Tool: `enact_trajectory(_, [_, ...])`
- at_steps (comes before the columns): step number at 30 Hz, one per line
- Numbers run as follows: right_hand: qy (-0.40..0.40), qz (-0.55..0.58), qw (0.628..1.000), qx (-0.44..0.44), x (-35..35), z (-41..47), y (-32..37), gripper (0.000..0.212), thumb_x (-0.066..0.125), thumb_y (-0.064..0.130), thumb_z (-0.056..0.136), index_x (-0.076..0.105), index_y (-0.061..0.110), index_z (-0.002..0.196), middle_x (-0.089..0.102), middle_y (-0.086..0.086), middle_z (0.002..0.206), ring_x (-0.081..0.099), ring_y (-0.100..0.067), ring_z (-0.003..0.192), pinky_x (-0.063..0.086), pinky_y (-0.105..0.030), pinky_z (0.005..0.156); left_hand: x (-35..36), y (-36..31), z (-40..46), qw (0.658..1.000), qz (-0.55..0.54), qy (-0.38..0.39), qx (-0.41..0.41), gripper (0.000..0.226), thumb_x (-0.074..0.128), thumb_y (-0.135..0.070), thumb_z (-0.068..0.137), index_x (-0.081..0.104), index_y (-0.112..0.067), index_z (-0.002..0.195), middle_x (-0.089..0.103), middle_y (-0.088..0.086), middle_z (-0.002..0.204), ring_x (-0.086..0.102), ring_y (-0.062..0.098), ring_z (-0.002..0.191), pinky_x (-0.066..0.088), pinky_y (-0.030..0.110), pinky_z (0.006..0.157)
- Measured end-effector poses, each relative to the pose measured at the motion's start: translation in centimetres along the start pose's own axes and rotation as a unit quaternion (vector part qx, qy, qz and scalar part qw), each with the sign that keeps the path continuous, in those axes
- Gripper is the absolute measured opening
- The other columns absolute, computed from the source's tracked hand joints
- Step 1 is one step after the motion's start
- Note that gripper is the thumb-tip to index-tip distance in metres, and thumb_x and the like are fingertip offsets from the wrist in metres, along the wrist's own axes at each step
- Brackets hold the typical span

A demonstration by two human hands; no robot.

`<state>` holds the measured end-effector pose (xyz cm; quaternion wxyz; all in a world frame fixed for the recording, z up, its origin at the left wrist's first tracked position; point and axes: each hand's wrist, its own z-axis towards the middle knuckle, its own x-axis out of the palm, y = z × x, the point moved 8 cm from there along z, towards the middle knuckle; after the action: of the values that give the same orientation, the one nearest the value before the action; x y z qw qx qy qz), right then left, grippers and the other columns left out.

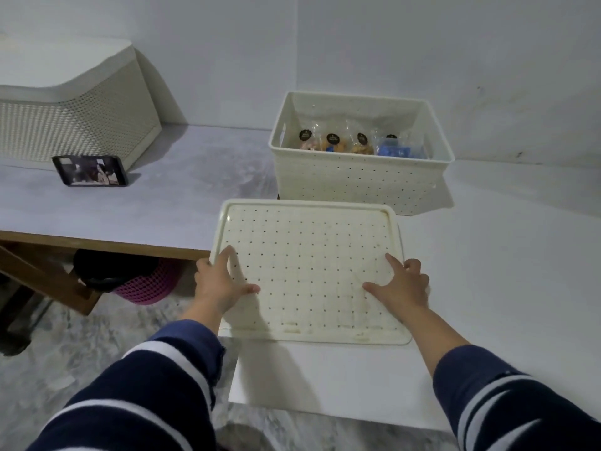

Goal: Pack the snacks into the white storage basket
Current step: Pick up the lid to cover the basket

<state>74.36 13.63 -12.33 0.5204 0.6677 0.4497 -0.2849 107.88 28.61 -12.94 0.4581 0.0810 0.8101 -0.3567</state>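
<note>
- Lower centre: the left hand [218,284] and right hand [401,285] gripped the perforated lid [309,258] by its side edges.
- Upper right: the white basket [357,180] held snack packets [353,143]; their round black labels were too small to read.

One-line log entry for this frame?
stage: closing | snacks: in basket | lid: off, in front of basket | left hand: on lid | right hand: on lid
</note>
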Motion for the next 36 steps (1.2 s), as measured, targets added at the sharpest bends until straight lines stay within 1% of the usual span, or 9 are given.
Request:
enact_trajectory(6, [-0.117,0.032,0.991,-0.061,-5.5,-1.2,3.3,0.086,0.068,0.051,0.078,0.023,0.033,0.149,0.018,-0.005,0.146,0.025,-0.03,0.129,0.038,-0.044,0.104,-5.1,-4.4,-0.6,0.991,-0.043,-0.078,0.101,0.1,0.081,-0.048,0.067,0.022,-0.038,0.147,0.011,0.013,0.151,0.018,0.034,0.141,0.034,0.049,0.109])
enact_trajectory(12, [-0.183,0.065,0.977,-0.087,-13.1,0.5,6.6,0.077,0.067,0.049,0.079,0.031,0.033,0.145,0.02,-0.004,0.145,0.022,-0.027,0.132,0.035,-0.043,0.108,-9.7,-11.7,1.3,0.978,-0.04,-0.126,0.16,0.09,0.071,-0.06,0.071,0.026,-0.037,0.145,0.016,0.012,0.151,0.021,0.036,0.139,0.035,0.051,0.108])
enact_trajectory(15, [-0.202,0.066,0.972,-0.095,-16.6,2.7,7.9,0.073,0.065,0.049,0.08,0.035,0.032,0.144,0.021,-0.004,0.147,0.022,-0.027,0.132,0.033,-0.041,0.108,-10.9,-15.6,2.9,0.975,-0.039,-0.131,0.177,0.089,0.069,-0.063,0.072,0.028,-0.036,0.145,0.018,0.013,0.151,0.022,0.036,0.14,0.036,0.051,0.107])
enact_trajectory(21, [-0.187,0.033,0.979,-0.08,-20.5,9.9,9.2,0.072,0.056,0.056,0.084,0.033,0.029,0.147,0.018,-0.006,0.152,0.017,-0.029,0.135,0.026,-0.04,0.109,-10.9,-23.0,7.5,0.971,0.015,-0.139,0.195,0.09,0.061,-0.072,0.072,0.029,-0.033,0.147,0.022,0.013,0.15,0.025,0.037,0.136,0.035,0.05,0.107])
enact_trajectory(25, [-0.162,0.028,0.985,-0.055,-21.0,15.8,9.1,0.072,0.053,0.06,0.084,0.034,0.029,0.147,0.02,-0.006,0.151,0.017,-0.03,0.134,0.023,-0.04,0.11,-9.0,-26.9,11.0,0.97,0.077,-0.116,0.197,0.086,0.052,-0.074,0.076,0.027,-0.033,0.147,0.016,0.015,0.154,0.024,0.04,0.136,0.03,0.048,0.109])
enact_trajectory(28, [-0.135,-0.002,0.99,-0.043,-20.2,19.6,9.1,0.073,0.051,0.062,0.083,0.034,0.03,0.146,0.023,-0.006,0.149,0.019,-0.031,0.133,0.024,-0.04,0.109,-7.1,-28.1,13.5,0.97,0.125,-0.095,0.187,0.078,0.046,-0.074,0.079,0.03,-0.032,0.143,0.012,0.015,0.155,0.026,0.04,0.135,0.03,0.047,0.107])
enact_trajectory(31, [-0.105,-0.045,0.993,-0.034,-18.9,22.3,9.4,0.073,0.047,0.066,0.084,0.034,0.031,0.146,0.026,-0.008,0.149,0.02,-0.031,0.133,0.024,-0.04,0.108,-6.2,-28.7,15.5,0.961,0.18,-0.104,0.182,0.067,0.038,-0.074,0.079,0.039,-0.03,0.13,0.02,0.017,0.151,0.032,0.04,0.127,0.034,0.045,0.101])
enact_trajectory(34, [-0.116,-0.069,0.99,-0.031,-18.6,23.7,10.0,0.072,0.042,0.069,0.083,0.036,0.032,0.145,0.03,-0.008,0.147,0.023,-0.031,0.131,0.025,-0.041,0.105,-6.1,-29.1,16.7,0.958,0.2,-0.107,0.173,0.062,0.035,-0.074,0.079,0.04,-0.03,0.123,0.022,0.019,0.15,0.032,0.041,0.126,0.035,0.046,0.1])
enact_trajectory(36, [-0.132,-0.066,0.989,-0.025,-18.8,24.2,10.2,0.073,0.042,0.07,0.082,0.038,0.032,0.144,0.032,-0.008,0.145,0.024,-0.03,0.131,0.026,-0.041,0.104,-6.0,-29.2,17.3,0.959,0.203,-0.104,0.169,0.064,0.035,-0.075,0.079,0.038,-0.032,0.126,0.02,0.019,0.151,0.031,0.042,0.128,0.035,0.047,0.1])
